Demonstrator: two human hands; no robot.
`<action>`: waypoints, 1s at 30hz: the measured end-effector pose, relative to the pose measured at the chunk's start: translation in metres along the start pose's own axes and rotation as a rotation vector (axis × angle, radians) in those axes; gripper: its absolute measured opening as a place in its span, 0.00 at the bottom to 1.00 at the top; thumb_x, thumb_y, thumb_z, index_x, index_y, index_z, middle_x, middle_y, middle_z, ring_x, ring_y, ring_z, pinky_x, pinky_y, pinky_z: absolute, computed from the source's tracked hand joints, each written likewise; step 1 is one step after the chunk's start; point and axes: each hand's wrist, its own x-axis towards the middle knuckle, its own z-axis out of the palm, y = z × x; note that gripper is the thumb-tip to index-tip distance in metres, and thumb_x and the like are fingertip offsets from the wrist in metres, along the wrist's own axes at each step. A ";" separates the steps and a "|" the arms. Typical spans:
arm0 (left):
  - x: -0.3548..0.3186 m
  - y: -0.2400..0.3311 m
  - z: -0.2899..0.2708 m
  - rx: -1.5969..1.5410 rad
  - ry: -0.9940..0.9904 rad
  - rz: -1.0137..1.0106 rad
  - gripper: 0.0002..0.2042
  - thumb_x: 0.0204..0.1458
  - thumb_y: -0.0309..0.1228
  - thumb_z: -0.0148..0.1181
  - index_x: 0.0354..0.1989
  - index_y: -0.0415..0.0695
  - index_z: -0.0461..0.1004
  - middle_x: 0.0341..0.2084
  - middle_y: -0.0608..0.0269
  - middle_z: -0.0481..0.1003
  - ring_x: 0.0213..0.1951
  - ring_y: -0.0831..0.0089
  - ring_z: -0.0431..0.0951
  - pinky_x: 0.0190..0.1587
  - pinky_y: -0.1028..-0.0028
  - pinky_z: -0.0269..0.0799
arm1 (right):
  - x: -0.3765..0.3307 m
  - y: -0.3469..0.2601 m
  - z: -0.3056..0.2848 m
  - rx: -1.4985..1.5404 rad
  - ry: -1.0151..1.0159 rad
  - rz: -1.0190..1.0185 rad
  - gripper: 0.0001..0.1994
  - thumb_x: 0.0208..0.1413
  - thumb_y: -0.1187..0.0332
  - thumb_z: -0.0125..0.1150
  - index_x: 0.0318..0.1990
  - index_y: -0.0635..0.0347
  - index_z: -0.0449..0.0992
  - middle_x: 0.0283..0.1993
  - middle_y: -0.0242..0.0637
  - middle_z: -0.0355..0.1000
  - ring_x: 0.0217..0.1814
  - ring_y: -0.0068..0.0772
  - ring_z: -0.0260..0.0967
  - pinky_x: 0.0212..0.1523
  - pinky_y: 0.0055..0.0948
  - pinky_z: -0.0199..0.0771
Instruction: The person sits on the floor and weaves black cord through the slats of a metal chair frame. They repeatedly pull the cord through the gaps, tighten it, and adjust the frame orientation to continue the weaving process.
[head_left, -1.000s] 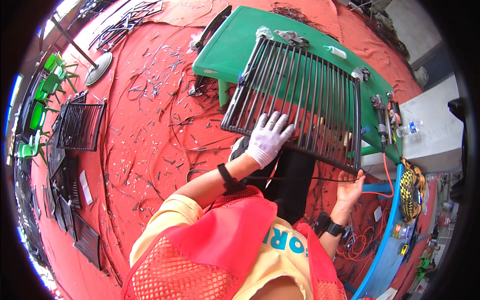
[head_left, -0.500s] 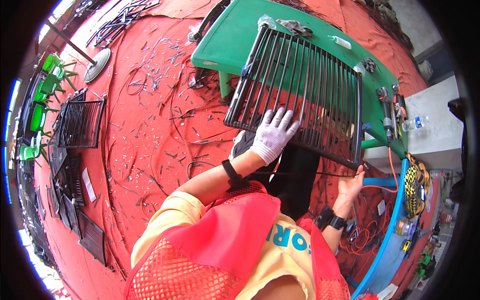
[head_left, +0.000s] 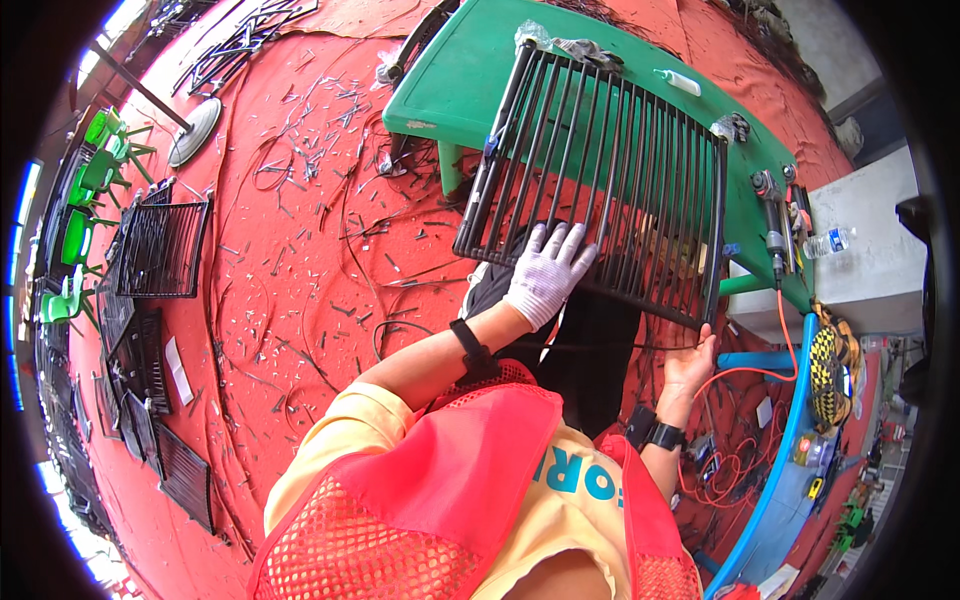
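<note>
A black slatted frame point(head_left: 610, 160) with many parallel bars leans on the green table point(head_left: 440, 75), its lower edge above my lap. My left hand point(head_left: 545, 275), in a white knit glove, lies on the lower bar with its fingers spread over the slats. At the frame's lower right corner is my bare right hand point(head_left: 688, 368), its fingers closed on a thin dark strip point(head_left: 625, 347). That strip runs leftward below the frame toward my left forearm. Clear plastic wraps point(head_left: 532, 36) cover the frame's far corner.
On the table lie grey gloves point(head_left: 590, 52), a white bottle point(head_left: 680, 82) and a power tool point(head_left: 772, 215) with an orange hose. A blue table point(head_left: 775, 510) stands at right. Slatted panels point(head_left: 160, 250), green chairs point(head_left: 80, 220) and scraps are on the red floor at left.
The frame's lower right corner has shifted slightly left and up. My right hand has moved a little left with it; my left hand stays on the lower bar.
</note>
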 end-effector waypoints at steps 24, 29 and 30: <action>0.017 0.010 -0.020 -0.124 0.117 0.020 0.30 0.38 0.31 0.64 0.55 0.50 0.66 0.58 0.54 0.64 0.59 0.56 0.65 0.59 0.52 0.58 | -0.024 -0.011 0.085 -0.010 -0.225 -0.044 0.15 0.62 0.55 0.48 0.41 0.55 0.75 0.52 0.48 0.71 0.58 0.46 0.66 0.62 0.51 0.62; 0.035 0.013 -0.042 -0.285 0.200 0.009 0.28 0.35 0.30 0.65 0.51 0.48 0.68 0.56 0.51 0.65 0.56 0.52 0.66 0.57 0.53 0.61 | -0.032 -0.040 0.144 -0.111 -0.392 -0.243 0.17 0.64 0.55 0.44 0.44 0.56 0.75 0.59 0.51 0.65 0.65 0.50 0.58 0.65 0.50 0.57; 0.039 0.014 -0.045 -0.324 0.220 0.006 0.27 0.36 0.29 0.64 0.50 0.47 0.69 0.56 0.50 0.66 0.56 0.52 0.67 0.56 0.53 0.61 | -0.034 -0.045 0.159 -0.135 -0.416 -0.301 0.18 0.65 0.54 0.43 0.45 0.56 0.75 0.61 0.52 0.62 0.67 0.51 0.56 0.66 0.50 0.56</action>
